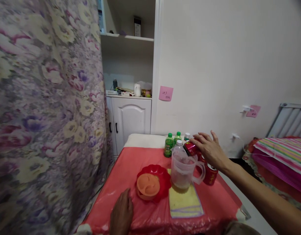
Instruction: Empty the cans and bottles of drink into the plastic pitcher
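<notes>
Red drink can (192, 148), quantity one, is clamped in the right hand (208, 147), tilted with its top end over the mouth of one translucent plastic pitcher (182, 173). From my remote head view, the two hands are well apart. The left hand (122, 209) rests at the near side of the red tablecloth (116, 173), fingers loosely bent; I cannot tell whether it is closed underneath. Near it, I count one orange divided bowl (147, 185) on one red scalloped plate (165, 182). The pitcher, handle to the right, stands on the far part of one yellow cloth (186, 204). Beside the handle, I count one upright red-and-gold can (210, 175). Behind the pitcher: two green-capped bottles (169, 147) and at least two white-capped bottles (179, 143), partly hidden. Wall: two pink notes (166, 93). Cabinet: one white jug (137, 90).
</notes>
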Tool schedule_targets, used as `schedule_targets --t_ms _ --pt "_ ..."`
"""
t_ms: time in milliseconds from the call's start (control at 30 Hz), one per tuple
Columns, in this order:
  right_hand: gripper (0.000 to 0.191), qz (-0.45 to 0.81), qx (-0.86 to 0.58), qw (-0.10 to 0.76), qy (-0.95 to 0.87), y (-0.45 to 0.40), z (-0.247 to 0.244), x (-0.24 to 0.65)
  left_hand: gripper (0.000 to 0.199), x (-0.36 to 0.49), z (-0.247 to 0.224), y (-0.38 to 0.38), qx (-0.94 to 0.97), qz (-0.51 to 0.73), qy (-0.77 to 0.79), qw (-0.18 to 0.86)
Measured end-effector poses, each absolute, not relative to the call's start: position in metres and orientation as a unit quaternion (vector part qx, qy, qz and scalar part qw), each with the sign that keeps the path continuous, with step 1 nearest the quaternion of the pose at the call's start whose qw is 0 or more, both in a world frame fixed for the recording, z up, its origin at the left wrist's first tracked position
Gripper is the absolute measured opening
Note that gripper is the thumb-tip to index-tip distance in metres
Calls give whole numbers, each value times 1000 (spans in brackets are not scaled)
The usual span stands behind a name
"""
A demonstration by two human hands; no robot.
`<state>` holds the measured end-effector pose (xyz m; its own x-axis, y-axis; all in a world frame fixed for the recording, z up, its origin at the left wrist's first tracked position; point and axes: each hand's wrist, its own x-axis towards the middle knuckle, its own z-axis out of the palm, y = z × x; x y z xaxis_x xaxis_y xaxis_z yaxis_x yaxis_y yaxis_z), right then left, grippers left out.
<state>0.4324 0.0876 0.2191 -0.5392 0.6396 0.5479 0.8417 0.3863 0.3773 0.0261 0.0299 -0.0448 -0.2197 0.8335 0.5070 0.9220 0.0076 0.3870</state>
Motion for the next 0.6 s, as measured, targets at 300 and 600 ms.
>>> schedule_targets --t_ms 300,600 --pt "59 -227 -521 271 -777 85 213 440 45 26 -44 29 -620 -325 -712 48" --pt "70 238 -456 534 -671 22 204 396 45 28 -35 26 -580 -382 -719 -22"
